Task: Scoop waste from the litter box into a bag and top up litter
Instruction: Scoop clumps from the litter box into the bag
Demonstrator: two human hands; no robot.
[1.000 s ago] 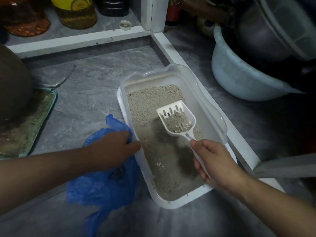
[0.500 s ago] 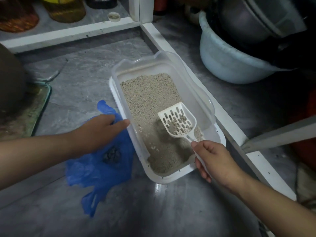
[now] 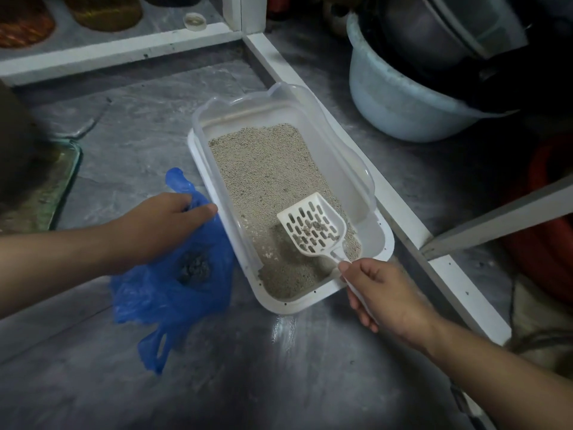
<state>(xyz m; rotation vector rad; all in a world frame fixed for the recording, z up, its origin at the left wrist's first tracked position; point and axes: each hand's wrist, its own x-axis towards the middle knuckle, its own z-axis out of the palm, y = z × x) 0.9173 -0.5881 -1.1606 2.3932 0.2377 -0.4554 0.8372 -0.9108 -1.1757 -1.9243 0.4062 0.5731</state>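
White scoop [image 3: 313, 228] sits over litter, handle in right hand's [image 3: 384, 297] grip; left hand [image 3: 161, 225] pinches bag [image 3: 173, 283].

Bare floor [image 3: 130, 141] lies open left of the litter box [image 3: 384, 243]; a white frame [image 3: 400, 209] hems its right.

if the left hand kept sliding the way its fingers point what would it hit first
Likely the near wall of the litter box: the left hand, gripping the bag, points right at it, fingertips almost touching. Height is hard to judge.
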